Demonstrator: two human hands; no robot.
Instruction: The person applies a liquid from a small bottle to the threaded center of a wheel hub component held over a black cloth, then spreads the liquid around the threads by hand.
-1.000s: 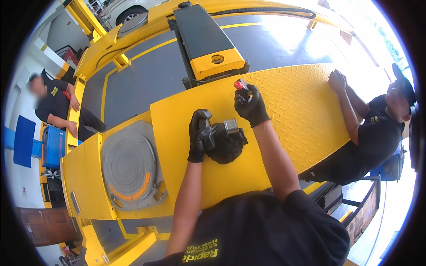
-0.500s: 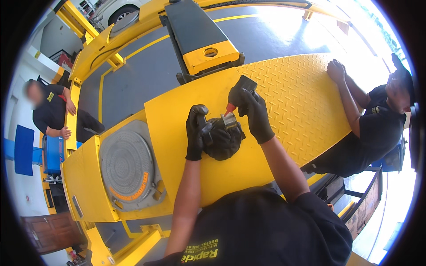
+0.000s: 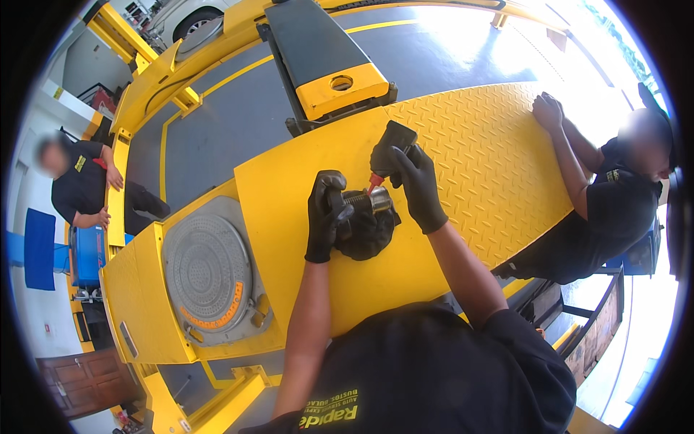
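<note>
Your left hand (image 3: 325, 220) is clasping the metal part (image 3: 379, 200), probably steadying it; your right hand (image 3: 417, 184) is gripping the bottle (image 3: 391, 142) tilted, so its red nozzle (image 3: 375, 181) is pointing downward.

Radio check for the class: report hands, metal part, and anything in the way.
Left hand gripping ribbed metal part. Right hand holding black bottle, red nozzle angled down at the part. Black bundle below; nothing visibly blocking the nozzle.

We can't tell if the red nozzle (image 3: 374, 181) touches the metal fitting (image 3: 380, 200) in the left hand (image 3: 325, 217); past that grip, a white car (image 3: 189, 13) gets cropped lol.
</note>
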